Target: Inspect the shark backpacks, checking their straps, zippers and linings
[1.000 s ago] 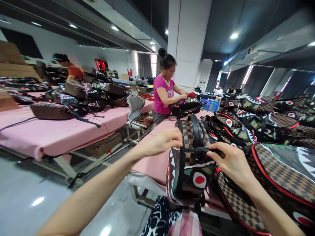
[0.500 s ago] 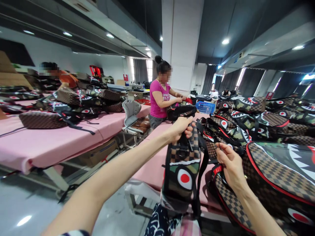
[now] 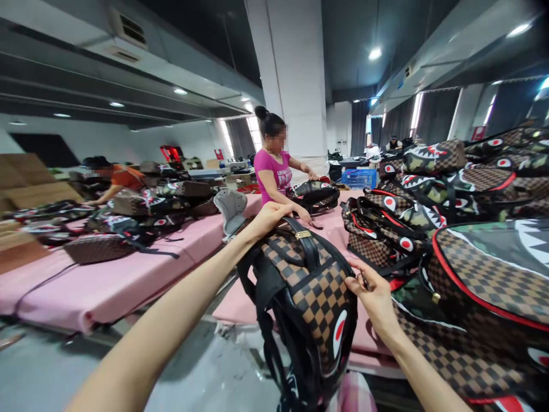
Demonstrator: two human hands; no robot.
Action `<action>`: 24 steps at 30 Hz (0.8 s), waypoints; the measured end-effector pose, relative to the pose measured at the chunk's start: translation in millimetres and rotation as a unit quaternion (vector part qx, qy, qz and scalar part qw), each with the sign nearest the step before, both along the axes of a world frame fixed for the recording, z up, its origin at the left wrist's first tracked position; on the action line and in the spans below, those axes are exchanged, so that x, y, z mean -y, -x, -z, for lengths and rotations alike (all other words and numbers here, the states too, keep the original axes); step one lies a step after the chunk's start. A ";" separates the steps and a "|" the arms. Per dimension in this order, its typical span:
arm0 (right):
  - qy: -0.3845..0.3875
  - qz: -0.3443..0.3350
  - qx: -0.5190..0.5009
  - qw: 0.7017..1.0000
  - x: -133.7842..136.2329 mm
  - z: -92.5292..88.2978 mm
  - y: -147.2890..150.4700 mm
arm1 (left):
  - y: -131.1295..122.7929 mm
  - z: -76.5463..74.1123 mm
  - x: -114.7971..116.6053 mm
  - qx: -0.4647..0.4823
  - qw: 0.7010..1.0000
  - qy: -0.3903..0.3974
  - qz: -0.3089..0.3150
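Observation:
A brown-and-black checkered backpack (image 3: pixel 319 297) with a red-and-white eye patch and black straps hangs upright in front of me. My left hand (image 3: pixel 274 220) is closed at its top, beside the black carry handle (image 3: pixel 306 243) with a gold-coloured metal piece. At the backpack's right edge, my right hand (image 3: pixel 373 289) is pinched, its fingertips touching the side. A small dark thing shows between those fingers, too little of it to name. Close by on the right lies a large checkered and camouflage bag (image 3: pixel 484 286) with red piping.
More checkered shark-face bags (image 3: pixel 386 223) are piled on the right. A co-worker in a pink shirt (image 3: pixel 274 171) handles a bag across the pink-covered table (image 3: pixel 234 303). A second pink table (image 3: pixel 107 286) with bags, a grey chair (image 3: pixel 231 209) and a blue basket (image 3: pixel 359 178) stand beyond.
The backpack has turned from its camouflage eye side to show its checkered top and strap side. My right hand has moved left and down onto its edge; my left hand has shifted left.

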State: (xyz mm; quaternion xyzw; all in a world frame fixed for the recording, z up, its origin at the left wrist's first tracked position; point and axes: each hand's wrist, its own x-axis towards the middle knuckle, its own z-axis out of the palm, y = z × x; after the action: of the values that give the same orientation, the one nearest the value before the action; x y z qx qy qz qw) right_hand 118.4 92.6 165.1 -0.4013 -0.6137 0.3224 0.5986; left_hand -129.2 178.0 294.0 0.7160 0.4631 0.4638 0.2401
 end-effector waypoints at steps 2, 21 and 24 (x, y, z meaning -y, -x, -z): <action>0.016 -0.009 -0.015 1.000 -0.6 -1.5 -2.1 | 2.0 -4.1 6.8 -0.027 0.998 -0.048 -0.019; 0.007 -0.033 -0.014 0.999 -3.4 8.5 -7.4 | 24.3 4.7 96.7 -0.205 0.957 -0.172 -0.109; 0.009 -0.039 -0.022 0.999 -21.8 11.3 -7.7 | 42.3 20.3 83.4 -0.204 0.965 -0.141 -0.081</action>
State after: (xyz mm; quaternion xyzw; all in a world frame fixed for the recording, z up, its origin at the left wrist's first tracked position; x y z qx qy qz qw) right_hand 126.1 114.4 153.8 -0.3751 -0.6124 0.3596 0.5958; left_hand -171.5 94.6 273.8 0.7823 0.4885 0.3866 -0.0014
